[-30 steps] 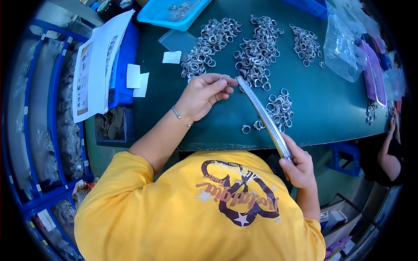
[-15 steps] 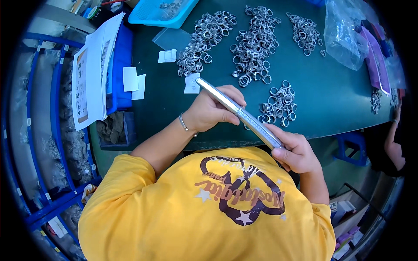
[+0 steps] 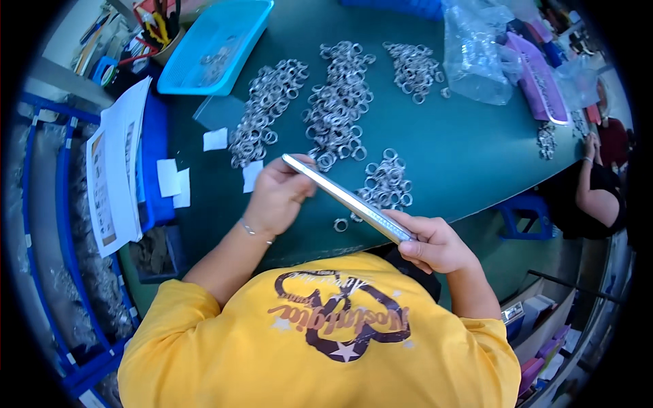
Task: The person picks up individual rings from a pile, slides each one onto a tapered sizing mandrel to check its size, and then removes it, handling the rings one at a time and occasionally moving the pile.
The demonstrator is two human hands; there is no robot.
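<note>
My right hand (image 3: 439, 245) is closed around the thick end of a tapered metal ring mandrel (image 3: 347, 197), which has markings along its side. The mandrel slants up to the left over the table's near edge. Close under its thin end is my left hand (image 3: 275, 200), fingers curled; what they hold, if anything, is hidden. Beyond the mandrel lies a small heap of silver rings (image 3: 388, 180), with a loose ring (image 3: 340, 224) nearer to me. Farther off spread a long middle pile of rings (image 3: 340, 95), a left pile (image 3: 269, 102) and a right pile (image 3: 413, 68).
A light-blue basket (image 3: 178, 80) and paper slips (image 3: 215, 139) are at the left. Papers (image 3: 119, 163) lean on a blue bin (image 3: 156, 129) beside racks. Plastic bags (image 3: 476, 58) and a purple tray (image 3: 534, 75) are far right, near another person's arm (image 3: 586, 177) and a blue stool (image 3: 527, 217).
My left hand has moved from the mandrel's middle to its thin end. The ring seen around the mandrel earlier no longer shows there. The whole view has shifted.
</note>
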